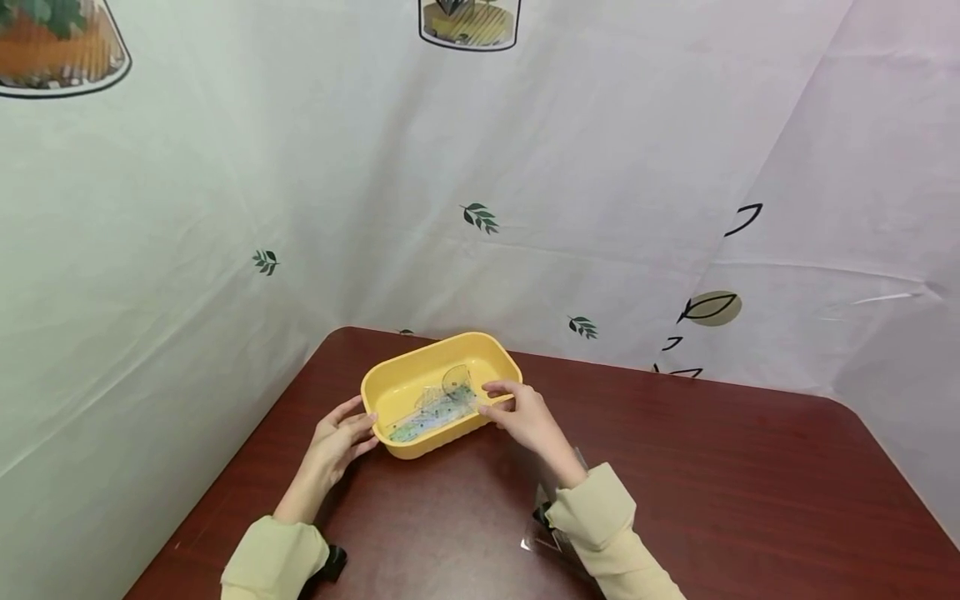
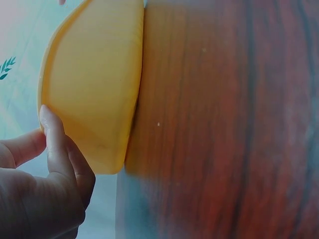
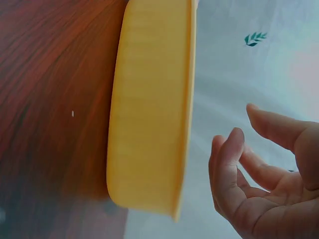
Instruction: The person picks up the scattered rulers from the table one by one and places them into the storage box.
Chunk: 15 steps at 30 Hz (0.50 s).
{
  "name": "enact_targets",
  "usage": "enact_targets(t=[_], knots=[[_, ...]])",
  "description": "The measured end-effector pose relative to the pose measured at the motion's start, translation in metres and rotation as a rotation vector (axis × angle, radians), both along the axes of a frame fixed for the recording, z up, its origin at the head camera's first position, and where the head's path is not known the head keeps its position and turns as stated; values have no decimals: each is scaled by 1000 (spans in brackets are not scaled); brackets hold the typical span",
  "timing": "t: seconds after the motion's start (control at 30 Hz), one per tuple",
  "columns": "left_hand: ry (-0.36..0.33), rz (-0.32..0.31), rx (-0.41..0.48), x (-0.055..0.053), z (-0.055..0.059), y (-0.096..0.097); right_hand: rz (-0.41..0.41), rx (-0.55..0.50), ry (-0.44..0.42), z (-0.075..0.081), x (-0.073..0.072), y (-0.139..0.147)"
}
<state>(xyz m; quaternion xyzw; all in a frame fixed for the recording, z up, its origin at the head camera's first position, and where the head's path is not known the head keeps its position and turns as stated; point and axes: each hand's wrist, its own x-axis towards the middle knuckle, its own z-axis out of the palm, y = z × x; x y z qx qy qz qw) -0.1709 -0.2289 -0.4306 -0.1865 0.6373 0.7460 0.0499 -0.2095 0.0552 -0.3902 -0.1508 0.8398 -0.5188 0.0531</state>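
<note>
A yellow rectangular plastic basin [image 1: 408, 372] sits on the table in the head view. Clear, dark-speckled plastic pieces [image 1: 442, 410] lie inside it, one of them rounded [image 1: 456, 379]; their exact kind cannot be made out. At the basin's left end, my left hand [image 1: 337, 442] pinches the rim between thumb and fingers, as the left wrist view also shows on the basin's yellow wall [image 2: 94, 84]. My right hand [image 1: 527, 419] hovers over the basin's right end. In the right wrist view its loosely bent fingers [image 3: 229, 154] hold nothing and stand apart from the rim.
The dark red wooden table [image 1: 720, 483] has rounded far corners. A clear flat piece [image 1: 551, 537] lies partly hidden beneath my right forearm. A white printed cloth [image 1: 600, 167] hangs behind the table and along its left side.
</note>
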Motion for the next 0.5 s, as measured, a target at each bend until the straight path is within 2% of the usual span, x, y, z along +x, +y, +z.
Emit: enact_targets(t=[0.2, 0.5], knots=[[1, -4, 12, 0, 1, 0, -4, 103, 54, 7, 11, 21], [3, -8, 18, 0, 0, -1, -21, 217, 36, 8, 24, 50]])
